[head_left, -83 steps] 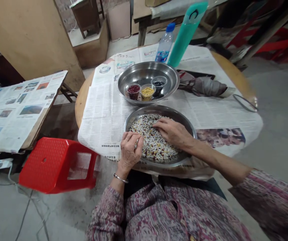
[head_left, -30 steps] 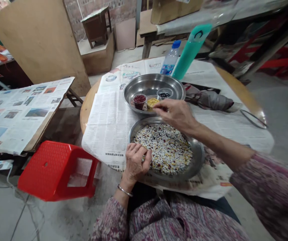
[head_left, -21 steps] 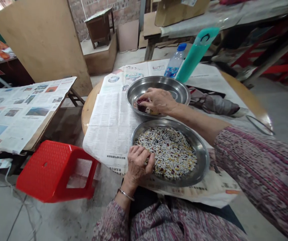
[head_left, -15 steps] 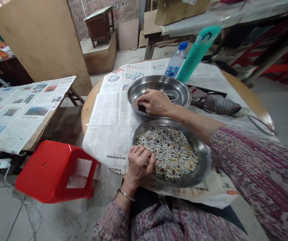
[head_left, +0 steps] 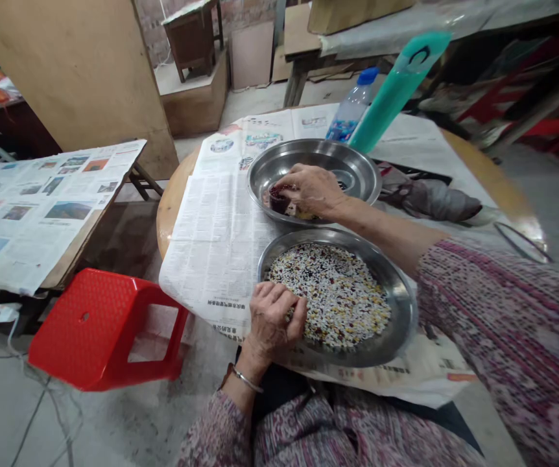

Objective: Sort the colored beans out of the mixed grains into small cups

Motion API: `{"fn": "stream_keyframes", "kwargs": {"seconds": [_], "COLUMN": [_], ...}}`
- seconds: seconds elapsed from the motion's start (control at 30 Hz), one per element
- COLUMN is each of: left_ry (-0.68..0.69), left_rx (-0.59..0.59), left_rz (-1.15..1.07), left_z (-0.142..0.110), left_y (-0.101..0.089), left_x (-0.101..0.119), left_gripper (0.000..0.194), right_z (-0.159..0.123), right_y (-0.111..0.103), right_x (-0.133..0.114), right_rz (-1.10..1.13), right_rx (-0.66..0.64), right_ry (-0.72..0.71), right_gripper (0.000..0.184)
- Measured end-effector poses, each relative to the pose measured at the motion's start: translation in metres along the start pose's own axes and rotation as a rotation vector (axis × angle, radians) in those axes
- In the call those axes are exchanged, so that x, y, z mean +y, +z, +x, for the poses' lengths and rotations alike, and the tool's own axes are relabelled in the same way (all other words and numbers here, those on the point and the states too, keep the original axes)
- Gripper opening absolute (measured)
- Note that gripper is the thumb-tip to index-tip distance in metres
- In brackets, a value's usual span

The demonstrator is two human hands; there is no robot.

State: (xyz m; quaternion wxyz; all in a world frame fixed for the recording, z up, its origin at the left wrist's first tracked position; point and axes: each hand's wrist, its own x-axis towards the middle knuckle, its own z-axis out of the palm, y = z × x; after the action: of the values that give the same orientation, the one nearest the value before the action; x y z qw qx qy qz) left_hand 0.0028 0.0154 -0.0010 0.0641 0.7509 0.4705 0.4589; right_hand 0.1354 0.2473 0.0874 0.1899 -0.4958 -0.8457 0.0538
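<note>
My left hand is closed at the left edge of the near metal basin, its curled fingers at the rim and its thumb over the inside. A wide layer of mixed grains, white with black, yellow and dark red bits, covers the basin's bottom. My right hand reaches into the far metal basin. Its bent fingers are closed at a small heap of dark red beans, perhaps in a small cup; what they pinch is hidden. Something dark and a clear round dish show behind the hand.
Newspaper covers the round wooden table. Behind the far basin stand a plastic bottle and a tall green holder. A folded umbrella lies at the right. On the left are a red stool and another newspaper-covered table.
My right fingers have shifted slightly at the dark red beans, which now show more. My left hand keeps its place on the near basin. The view has shifted a little.
</note>
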Motion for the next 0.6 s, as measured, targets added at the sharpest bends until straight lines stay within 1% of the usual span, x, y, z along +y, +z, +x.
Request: {"fn": "stream_keyframes", "kwargs": {"seconds": [0.1,0.23,0.43,0.53,0.6], "left_ry": [0.002,-0.001,-0.007,0.000,0.005], "left_rx": [0.000,-0.007,-0.037,-0.031,-0.019], "left_rz": [-0.005,0.000,0.031,0.037,0.041], "left_z": [0.000,0.000,0.000,0.000,0.000], "left_y": [0.000,-0.001,-0.002,-0.002,-0.001], "left_x": [0.000,0.001,0.002,0.001,0.000], "left_gripper": [0.034,0.034,0.035,0.035,0.035], "right_z": [0.000,0.003,0.008,0.008,0.002], "right_y": [-0.007,-0.004,0.007,0.005,0.002], "right_x": [-0.008,-0.010,-0.007,-0.007,-0.006], "right_rz": [-0.038,-0.095,-0.036,-0.014,0.029], "right_rx": [-0.047,-0.119,-0.035,0.012,0.060], "right_ry": [0.031,0.019,0.048,0.069,0.085], "right_gripper": [0.032,0.032,0.027,0.030,0.030]}}
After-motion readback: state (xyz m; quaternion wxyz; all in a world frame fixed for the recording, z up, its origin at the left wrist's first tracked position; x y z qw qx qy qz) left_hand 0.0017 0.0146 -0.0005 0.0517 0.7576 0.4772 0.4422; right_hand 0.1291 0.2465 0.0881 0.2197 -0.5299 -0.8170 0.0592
